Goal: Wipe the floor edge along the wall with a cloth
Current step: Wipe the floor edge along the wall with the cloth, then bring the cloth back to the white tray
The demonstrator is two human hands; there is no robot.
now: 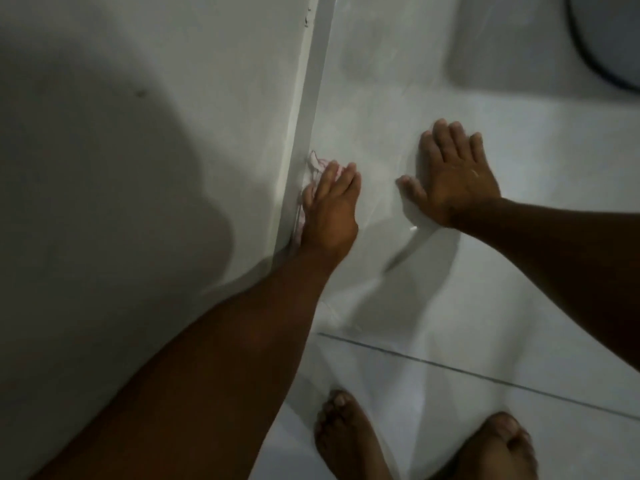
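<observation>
A small pink-and-white cloth point(313, 168) lies bunched on the white tiled floor, tight against the white skirting strip point(301, 133) at the foot of the grey wall point(138, 150). My left hand point(330, 206) presses down on the cloth, fingers pointing away from me along the edge; most of the cloth is hidden under the palm. My right hand point(450, 174) rests flat on the floor tile to the right, fingers spread, holding nothing.
My two bare feet point(346, 441) stand on the tiles at the bottom of the view. A dark grout line point(485, 375) crosses the floor. A dark rounded object point(609, 36) sits at the top right corner.
</observation>
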